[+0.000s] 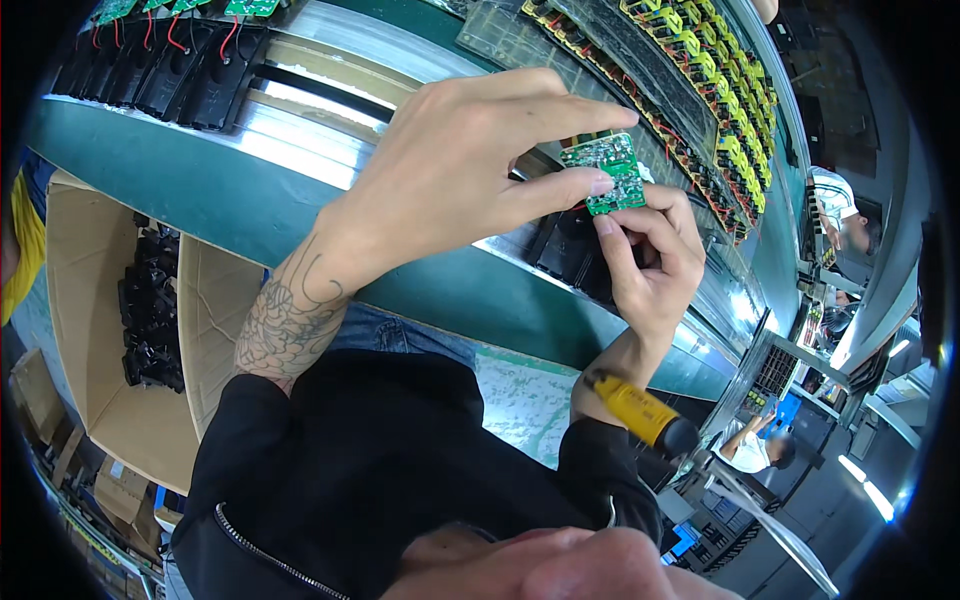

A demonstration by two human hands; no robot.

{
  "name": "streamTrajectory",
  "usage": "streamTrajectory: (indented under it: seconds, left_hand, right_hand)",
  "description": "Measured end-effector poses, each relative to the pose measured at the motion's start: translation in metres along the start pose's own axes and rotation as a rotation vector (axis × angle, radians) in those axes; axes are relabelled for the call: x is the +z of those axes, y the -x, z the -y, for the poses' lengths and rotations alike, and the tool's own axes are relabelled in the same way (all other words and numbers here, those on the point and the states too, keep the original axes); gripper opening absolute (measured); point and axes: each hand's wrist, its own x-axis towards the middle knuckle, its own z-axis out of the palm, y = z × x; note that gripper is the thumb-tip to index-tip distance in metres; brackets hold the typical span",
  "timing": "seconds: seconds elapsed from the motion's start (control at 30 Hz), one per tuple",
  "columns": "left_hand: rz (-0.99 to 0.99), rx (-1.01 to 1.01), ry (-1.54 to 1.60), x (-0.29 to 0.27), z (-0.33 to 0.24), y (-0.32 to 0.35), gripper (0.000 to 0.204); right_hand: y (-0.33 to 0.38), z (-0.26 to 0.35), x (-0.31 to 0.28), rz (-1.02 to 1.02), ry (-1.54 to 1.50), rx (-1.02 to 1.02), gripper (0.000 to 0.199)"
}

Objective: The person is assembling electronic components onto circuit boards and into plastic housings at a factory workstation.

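A small green circuit board (627, 180) is held up over the bench, its soldered side showing. My left hand (440, 165), its wrist tattooed, lays its thumb on the board's face while the index finger reaches to the upper edge. From the right, my right hand (660, 265) pinches the board's lower edge between thumb and fingers. Beneath the board lies a black plastic housing (568, 245), partly covered by my right hand. A bit of red wire shows by the board; where it leads is hidden.
Black housings (200, 80) with wired green boards stand at the upper left. Rows of yellow-and-black components (715, 90) fill trays at the upper right. A yellow electric screwdriver (640, 410) hangs by my right forearm. A cardboard box (85, 300) holds black parts. Other people are in the background.
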Motion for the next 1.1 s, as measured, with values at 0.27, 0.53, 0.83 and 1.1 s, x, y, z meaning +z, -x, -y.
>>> streamTrajectory:
  seconds: [0.27,0.53,0.83,1.1]
  left_hand:
    - [0.019,-0.025,-0.002,0.0012,0.0024,0.0004,0.041]
    - [0.031,-0.019,-0.015,0.0012,0.0024,0.0011,0.041]
    - [0.003,-0.013,-0.008,0.0014,0.0047,0.0031,0.041]
    - [0.004,-0.014,-0.004,0.0006,0.0032,0.002,0.04]
  right_hand:
    - [-0.0013,-0.0018,0.0004,0.024,0.055,-0.074,0.011]
    - [-0.0005,-0.0053,0.0009,0.021,0.039,-0.133,0.011]
    - [-0.0013,-0.0026,0.0037,0.013,0.033,-0.103,0.011]
    - [-0.0007,-0.0038,0.0038,0.004,0.042,-0.121,0.011]
